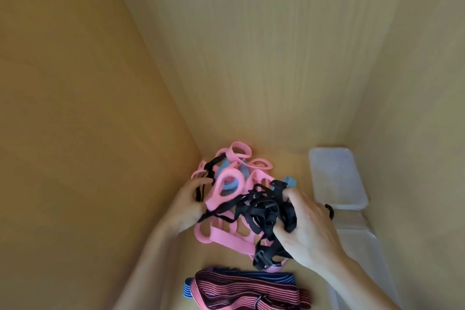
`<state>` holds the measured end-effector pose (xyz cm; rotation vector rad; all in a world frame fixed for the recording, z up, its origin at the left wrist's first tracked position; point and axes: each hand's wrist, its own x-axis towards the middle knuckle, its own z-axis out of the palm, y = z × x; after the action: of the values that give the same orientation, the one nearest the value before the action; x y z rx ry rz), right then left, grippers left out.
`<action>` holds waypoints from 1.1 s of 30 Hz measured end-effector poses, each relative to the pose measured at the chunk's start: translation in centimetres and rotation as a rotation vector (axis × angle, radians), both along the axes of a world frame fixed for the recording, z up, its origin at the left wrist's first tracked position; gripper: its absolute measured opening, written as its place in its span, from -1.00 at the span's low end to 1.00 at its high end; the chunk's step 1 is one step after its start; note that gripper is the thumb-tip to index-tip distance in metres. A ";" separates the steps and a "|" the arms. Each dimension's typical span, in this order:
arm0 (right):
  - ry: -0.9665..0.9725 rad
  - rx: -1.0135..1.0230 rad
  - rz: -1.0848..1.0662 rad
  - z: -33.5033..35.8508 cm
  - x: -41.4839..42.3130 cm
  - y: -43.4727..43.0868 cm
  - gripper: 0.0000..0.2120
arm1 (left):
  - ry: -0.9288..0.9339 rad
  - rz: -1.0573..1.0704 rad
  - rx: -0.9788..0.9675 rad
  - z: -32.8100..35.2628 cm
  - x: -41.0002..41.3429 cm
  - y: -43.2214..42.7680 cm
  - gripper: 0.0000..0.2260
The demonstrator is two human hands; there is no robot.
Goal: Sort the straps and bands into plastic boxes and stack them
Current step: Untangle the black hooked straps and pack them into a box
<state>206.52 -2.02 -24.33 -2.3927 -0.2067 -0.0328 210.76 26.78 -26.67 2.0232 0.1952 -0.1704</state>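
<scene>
Right hand (307, 231) clutches the limp, tangled black webbing straps (264, 211) at centre frame; left hand (187, 206) pinches one strand. Soft, snag-prone: lift by the buckles.

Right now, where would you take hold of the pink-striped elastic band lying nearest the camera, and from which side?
Pinch the pink-striped elastic band across its stacked middle folds, coming from above on the near side. It lies flat, folded in layers, outside the tangle of black straps, with the blue-striped band partly beneath its left end.
</scene>
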 end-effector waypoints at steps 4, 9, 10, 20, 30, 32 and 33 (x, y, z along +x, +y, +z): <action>0.016 -0.040 -0.004 0.1 -0.5 0.0 -0.66 | -0.062 0.271 0.042 -0.5 1.8 0.1 -0.77; 0.008 -0.009 -0.011 0.1 -1.0 -0.6 -0.66 | 0.012 0.166 0.236 -2.3 4.0 0.3 -0.93; 0.005 -0.017 -0.017 0.0 -1.1 -0.7 -0.66 | 0.022 0.133 0.221 -2.7 4.3 0.0 -0.91; 0.027 -0.071 0.043 -0.6 -1.5 -0.7 -0.68 | 0.191 0.383 -0.309 -3.8 6.5 -1.3 -0.86; 0.033 -0.056 0.007 -1.3 -1.4 0.1 -0.62 | 0.064 0.449 -0.265 2.0 5.1 -0.6 -0.82; 0.025 -0.043 -0.005 -1.2 -1.3 0.4 -0.61 | -0.007 0.394 -0.217 3.5 4.9 -0.7 -0.81; 0.022 -0.035 -0.009 -1.1 -1.2 0.5 -0.61 | -0.035 0.373 -0.195 4.2 4.7 -0.8 -0.81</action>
<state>205.29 -1.54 -25.44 -2.4277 -0.1878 -0.0068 215.48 25.97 -22.47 1.7602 0.5087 0.0789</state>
